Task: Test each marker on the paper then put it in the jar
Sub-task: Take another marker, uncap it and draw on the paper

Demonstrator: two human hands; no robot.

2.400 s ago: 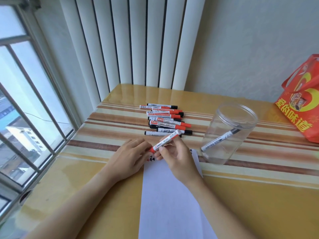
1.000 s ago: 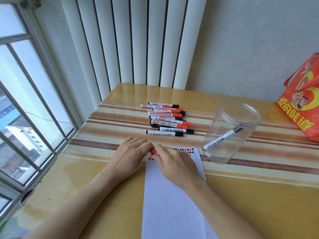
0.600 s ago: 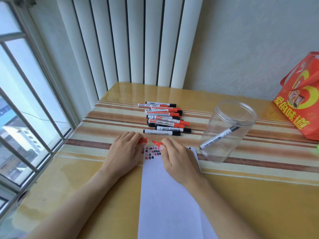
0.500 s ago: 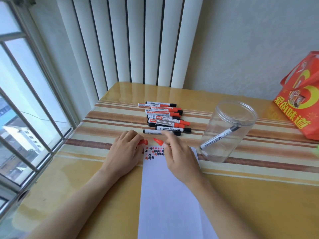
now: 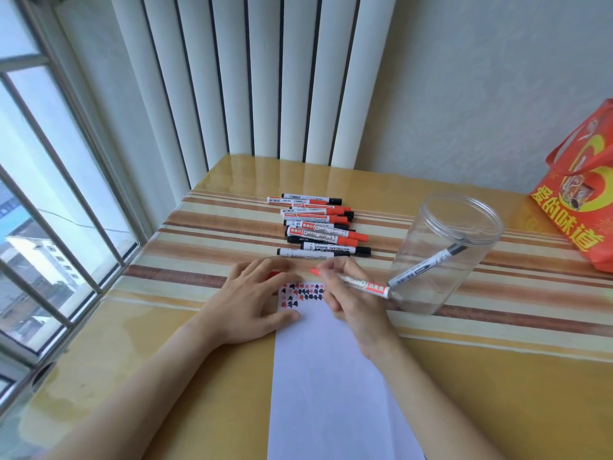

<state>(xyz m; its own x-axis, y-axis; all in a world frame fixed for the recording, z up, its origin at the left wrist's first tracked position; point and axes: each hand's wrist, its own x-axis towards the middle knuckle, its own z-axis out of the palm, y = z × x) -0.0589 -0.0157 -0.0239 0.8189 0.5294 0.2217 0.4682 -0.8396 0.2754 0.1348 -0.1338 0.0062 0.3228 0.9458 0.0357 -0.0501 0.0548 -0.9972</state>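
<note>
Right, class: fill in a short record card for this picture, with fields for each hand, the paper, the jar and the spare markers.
Right hand: holds uncapped red marker, tip above the paper
Left hand: rests on the paper's edge, red cap under its fingers
Paper: red and black test marks at top
Jar: open, one black marker inside
Spare markers: piled behind the paper
</note>
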